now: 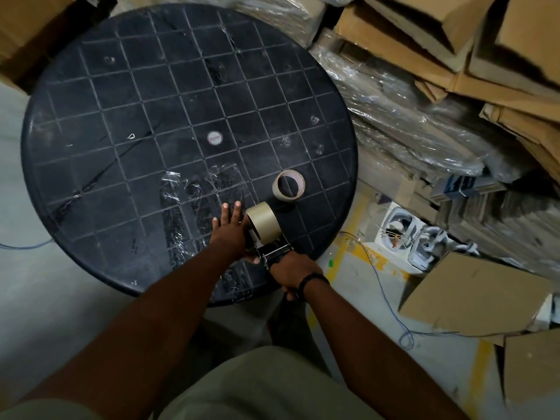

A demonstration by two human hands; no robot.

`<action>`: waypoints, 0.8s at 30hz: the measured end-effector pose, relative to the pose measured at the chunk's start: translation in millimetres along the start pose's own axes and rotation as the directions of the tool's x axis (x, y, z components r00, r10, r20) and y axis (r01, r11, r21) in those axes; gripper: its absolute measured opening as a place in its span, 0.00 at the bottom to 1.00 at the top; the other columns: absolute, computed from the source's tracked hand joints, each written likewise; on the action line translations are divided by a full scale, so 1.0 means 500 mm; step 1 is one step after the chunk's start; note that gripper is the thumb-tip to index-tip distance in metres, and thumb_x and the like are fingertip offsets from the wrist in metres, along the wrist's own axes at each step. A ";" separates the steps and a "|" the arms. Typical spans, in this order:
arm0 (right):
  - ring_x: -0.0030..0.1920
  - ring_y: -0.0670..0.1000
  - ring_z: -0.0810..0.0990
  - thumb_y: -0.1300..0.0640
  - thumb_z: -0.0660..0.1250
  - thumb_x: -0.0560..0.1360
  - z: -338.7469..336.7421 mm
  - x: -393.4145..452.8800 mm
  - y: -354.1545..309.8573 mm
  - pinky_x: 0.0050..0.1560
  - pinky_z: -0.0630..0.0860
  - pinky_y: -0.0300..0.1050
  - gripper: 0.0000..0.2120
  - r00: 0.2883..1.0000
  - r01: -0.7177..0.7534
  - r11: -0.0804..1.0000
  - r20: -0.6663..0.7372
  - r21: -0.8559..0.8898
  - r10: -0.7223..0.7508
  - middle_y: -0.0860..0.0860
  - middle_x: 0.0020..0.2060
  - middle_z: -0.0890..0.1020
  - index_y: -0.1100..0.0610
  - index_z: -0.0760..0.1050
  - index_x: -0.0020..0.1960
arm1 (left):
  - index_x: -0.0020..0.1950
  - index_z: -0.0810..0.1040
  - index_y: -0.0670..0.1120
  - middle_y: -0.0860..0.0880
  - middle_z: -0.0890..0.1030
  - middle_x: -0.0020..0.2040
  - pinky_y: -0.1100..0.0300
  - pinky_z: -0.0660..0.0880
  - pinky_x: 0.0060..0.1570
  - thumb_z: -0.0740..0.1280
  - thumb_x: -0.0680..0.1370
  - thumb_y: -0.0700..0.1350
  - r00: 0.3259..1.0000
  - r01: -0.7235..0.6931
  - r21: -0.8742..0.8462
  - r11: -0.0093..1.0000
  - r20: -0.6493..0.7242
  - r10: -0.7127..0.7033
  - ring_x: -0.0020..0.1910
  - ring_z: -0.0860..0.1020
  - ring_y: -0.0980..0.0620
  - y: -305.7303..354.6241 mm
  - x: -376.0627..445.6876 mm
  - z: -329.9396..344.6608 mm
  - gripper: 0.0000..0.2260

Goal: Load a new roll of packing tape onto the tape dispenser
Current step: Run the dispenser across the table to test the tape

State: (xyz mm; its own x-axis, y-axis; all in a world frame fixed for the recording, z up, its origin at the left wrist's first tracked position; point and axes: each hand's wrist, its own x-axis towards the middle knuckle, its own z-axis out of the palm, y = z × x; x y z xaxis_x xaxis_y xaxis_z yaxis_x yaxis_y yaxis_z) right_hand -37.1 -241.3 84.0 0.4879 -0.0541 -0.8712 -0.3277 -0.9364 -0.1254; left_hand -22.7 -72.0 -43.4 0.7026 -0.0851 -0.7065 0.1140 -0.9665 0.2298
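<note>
New tape roll (263, 223) already seated on the tape dispenser (271, 253), standing on edge near the 5 o'clock rim of the round black table (91, 116). Looks like the mounting step is mostly done, judging by how the roll sits on the hub. Still left, probably: pressing roll fully home, threading the free end through roller and blade (no tape tail visible at the front). Spent cardboard core (288, 185) lying at 1 o'clock of the dispenser, just beside, apart from it.

Left hand (230, 225) flat with fingers straight and spread, pressed against the roll's left face, thumb tucked low near the frame. Gripping nothing, only pushing or steadying. Right hand (292, 269) wrapped around the dispenser handle at 5 o'clock of the roll, fingers curled under (handle itself mostly hidden), dark band on the wrist.

Roll: tan, full and thick, much fatter than the bare core. Dispenser: dark metal frame, details blurred. Clear tape scraps (194, 195) stuck on the tabletop at 9 o'clock of the left hand.
</note>
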 end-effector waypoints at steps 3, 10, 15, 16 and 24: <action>0.30 0.55 0.86 0.46 0.62 0.71 -0.001 -0.007 0.002 0.43 0.86 0.53 0.17 1.000 0.001 1.000 0.013 -0.016 -0.001 0.52 0.27 0.84 0.58 0.80 0.35 | 0.83 0.40 0.50 0.43 0.30 0.80 0.32 0.47 0.76 0.79 0.65 0.60 1.000 0.014 0.014 1.000 0.021 -0.015 0.78 0.31 0.34 0.004 0.004 -0.004 0.61; 0.31 0.55 0.85 0.45 0.61 0.71 0.007 -0.004 0.021 0.48 0.85 0.52 0.17 1.000 0.018 0.999 0.015 -0.033 -0.017 0.52 0.27 0.83 0.57 0.79 0.37 | 0.82 0.38 0.50 0.43 0.30 0.80 0.32 0.46 0.76 0.79 0.68 0.52 0.999 0.034 0.025 0.999 0.009 -0.034 0.77 0.32 0.34 0.009 0.001 0.004 0.58; 0.42 0.59 0.87 0.46 0.61 0.71 0.008 -0.012 0.032 0.53 0.84 0.56 0.14 0.999 -0.009 0.998 0.051 -0.056 0.012 0.55 0.36 0.86 0.56 0.76 0.35 | 0.82 0.35 0.50 0.43 0.30 0.80 0.32 0.46 0.75 0.80 0.68 0.52 0.999 0.051 0.011 0.999 0.002 -0.052 0.77 0.31 0.34 0.017 0.008 0.008 0.60; 0.40 0.58 0.87 0.47 0.62 0.72 0.005 -0.011 0.027 0.50 0.85 0.55 0.15 0.998 -0.024 0.999 0.055 -0.034 0.026 0.55 0.34 0.86 0.56 0.77 0.36 | 0.81 0.35 0.50 0.43 0.30 0.80 0.32 0.46 0.75 0.80 0.68 0.52 0.999 0.051 0.010 0.999 0.006 -0.051 0.77 0.31 0.33 0.016 0.008 0.008 0.60; 0.37 0.57 0.87 0.45 0.65 0.76 -0.001 -0.002 0.007 0.41 0.86 0.56 0.16 0.992 -0.078 0.997 0.099 -0.005 0.078 0.55 0.33 0.84 0.58 0.78 0.40 | 0.81 0.33 0.50 0.43 0.29 0.80 0.31 0.47 0.75 0.79 0.68 0.50 0.999 0.044 0.003 0.999 -0.003 -0.044 0.77 0.30 0.33 0.015 0.008 0.013 0.61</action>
State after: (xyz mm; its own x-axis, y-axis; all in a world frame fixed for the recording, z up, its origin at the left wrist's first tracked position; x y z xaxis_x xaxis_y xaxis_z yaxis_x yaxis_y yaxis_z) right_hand -38.4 -244.5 84.9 0.3788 -0.0922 -0.9209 -0.3604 -0.9312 -0.0550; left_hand -23.6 -81.3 -48.7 0.6992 -0.0414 -0.7137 0.1430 -0.9701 0.1963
